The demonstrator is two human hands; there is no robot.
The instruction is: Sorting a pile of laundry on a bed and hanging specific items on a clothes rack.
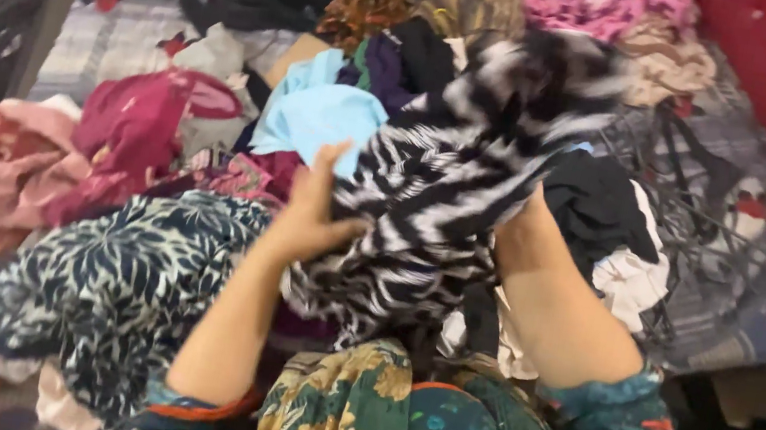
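Holding the black-and-white striped cloth [450, 205], both hands worked at the near edge of the clothes pile. The left hand [315, 210] was the nearer and fully visible one: its fingers [328, 161] were closed around the cloth's left edge, thumb at 3 o'clock pressing into the fabric. The right hand was buried under the cloth at 1 o'clock from the left hand; only the forearm [556, 307] showed, so its grip could not be told. The cloth's long axis ran from 7 o'clock up to 1 o'clock, blurred at the top. A light blue garment [312, 113] lay just beyond the left fingertips, at 11 o'clock.
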